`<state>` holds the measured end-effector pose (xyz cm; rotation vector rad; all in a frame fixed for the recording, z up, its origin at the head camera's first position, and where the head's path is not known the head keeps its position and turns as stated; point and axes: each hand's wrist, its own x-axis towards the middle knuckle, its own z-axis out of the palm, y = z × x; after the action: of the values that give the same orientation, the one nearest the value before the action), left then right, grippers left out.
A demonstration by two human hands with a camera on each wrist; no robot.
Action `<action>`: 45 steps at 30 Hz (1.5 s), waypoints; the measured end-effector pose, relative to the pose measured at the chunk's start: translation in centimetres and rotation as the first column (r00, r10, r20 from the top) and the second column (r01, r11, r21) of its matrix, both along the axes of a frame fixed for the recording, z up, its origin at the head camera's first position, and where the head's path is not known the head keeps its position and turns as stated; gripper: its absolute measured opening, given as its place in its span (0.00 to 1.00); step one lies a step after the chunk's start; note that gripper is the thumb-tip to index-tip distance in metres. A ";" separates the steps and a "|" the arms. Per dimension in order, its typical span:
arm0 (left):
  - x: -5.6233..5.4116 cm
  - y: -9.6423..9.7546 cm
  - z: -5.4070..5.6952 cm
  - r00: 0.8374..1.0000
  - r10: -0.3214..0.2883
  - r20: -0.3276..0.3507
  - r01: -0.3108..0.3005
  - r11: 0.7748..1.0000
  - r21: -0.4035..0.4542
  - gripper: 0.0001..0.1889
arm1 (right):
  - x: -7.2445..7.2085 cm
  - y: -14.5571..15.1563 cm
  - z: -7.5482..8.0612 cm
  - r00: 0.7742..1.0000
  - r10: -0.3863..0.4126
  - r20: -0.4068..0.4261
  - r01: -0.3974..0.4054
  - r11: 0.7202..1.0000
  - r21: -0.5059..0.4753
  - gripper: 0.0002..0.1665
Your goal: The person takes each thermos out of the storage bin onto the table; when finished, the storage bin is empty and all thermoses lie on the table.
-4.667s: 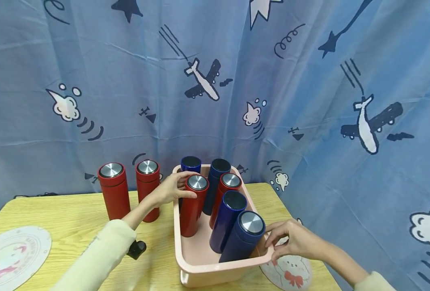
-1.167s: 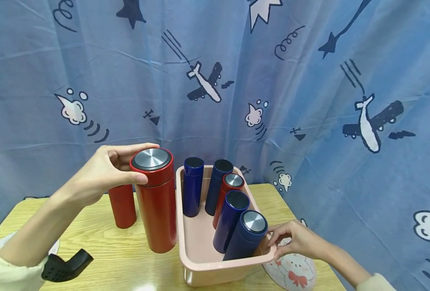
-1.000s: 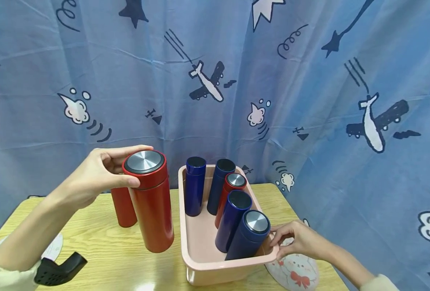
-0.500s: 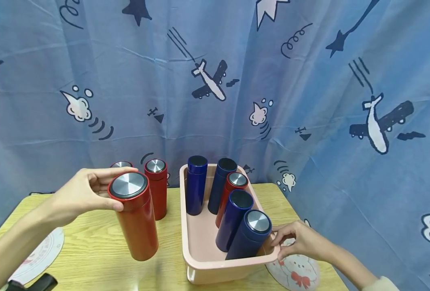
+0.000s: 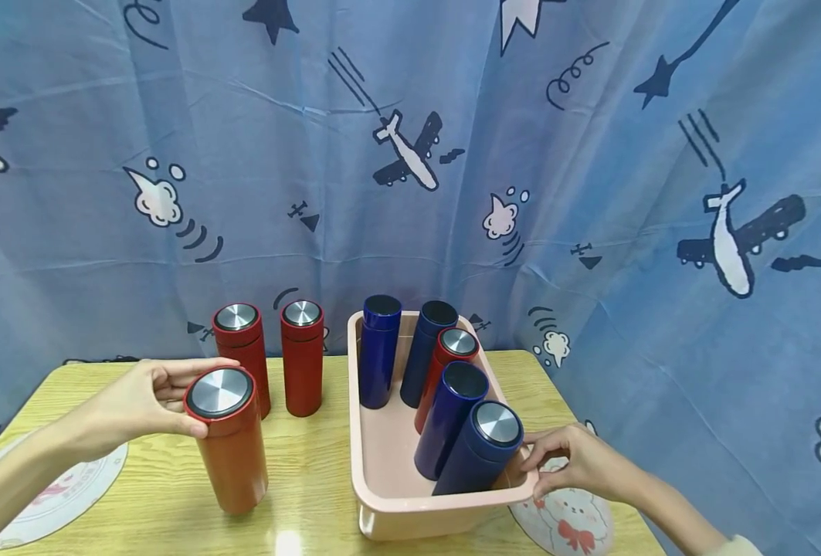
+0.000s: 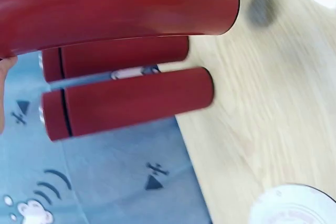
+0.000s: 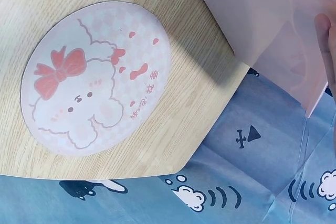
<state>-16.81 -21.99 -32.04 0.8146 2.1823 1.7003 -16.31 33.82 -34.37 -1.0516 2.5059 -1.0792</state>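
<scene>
My left hand (image 5: 128, 405) grips a red thermos (image 5: 232, 463) near its silver-topped lid, thumb in front. It is held slightly tilted over the front left of the table; in the left wrist view its base overlaps the wood beside a dark shadow. Behind it stand two more upright red thermoses (image 5: 243, 355) (image 5: 303, 363). With thumb and fingers my right hand (image 5: 580, 463) pinches the rim of a pink bin (image 5: 382, 506) at its front right corner. Inside the bin are several blue thermoses (image 5: 378, 367) and one red thermos (image 5: 445, 359); the front two blue ones lean.
On the wooden table (image 5: 313, 448), a round mat (image 5: 83, 486) lies at the left, and another with a bow-wearing cartoon animal (image 7: 97, 80) lies partly under the bin's right side. A blue patterned curtain (image 5: 257, 177) hangs along the back and right.
My left hand has lifted the red thermos out of the bin, carried it left, then lowered it toward the front of the table. The right hand keeps hold of the bin's rim.
</scene>
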 end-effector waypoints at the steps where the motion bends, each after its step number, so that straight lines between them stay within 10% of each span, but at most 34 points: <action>1: 0.0 -0.3 -0.3 1.000 -0.015 0.004 0.015 1.000 0.011 0.35 | 0.0 0.0 0.0 1.000 -0.001 -0.003 0.001 1.000 -0.001 0.12; 8: -0.5 -2.7 -1.5 0.998 -0.064 -0.012 0.065 0.996 0.062 0.34 | -0.1 0.1 -0.1 1.000 -0.003 0.000 0.003 1.000 -0.006 0.12; 21: -1.3 -6.6 -2.2 0.987 0.056 -0.151 -0.064 0.996 -0.054 0.34 | 0.0 0.2 -0.3 0.999 0.003 0.041 -0.002 1.000 -0.027 0.12; 29: -2.8 -8.4 -2.5 0.991 -0.020 -0.133 0.030 0.997 0.067 0.34 | 0.1 0.2 -0.4 1.000 0.007 0.023 -0.006 1.000 -0.028 0.11; 45: -6.3 -9.8 -3.4 0.985 0.102 -0.139 -0.100 0.995 0.018 0.31 | 0.2 0.4 -0.5 1.000 0.009 0.027 -0.007 0.999 -0.051 0.12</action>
<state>-23.10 -31.83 -35.45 0.8637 2.3452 1.7529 -16.06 34.19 -34.88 -1.0522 2.4629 -1.1535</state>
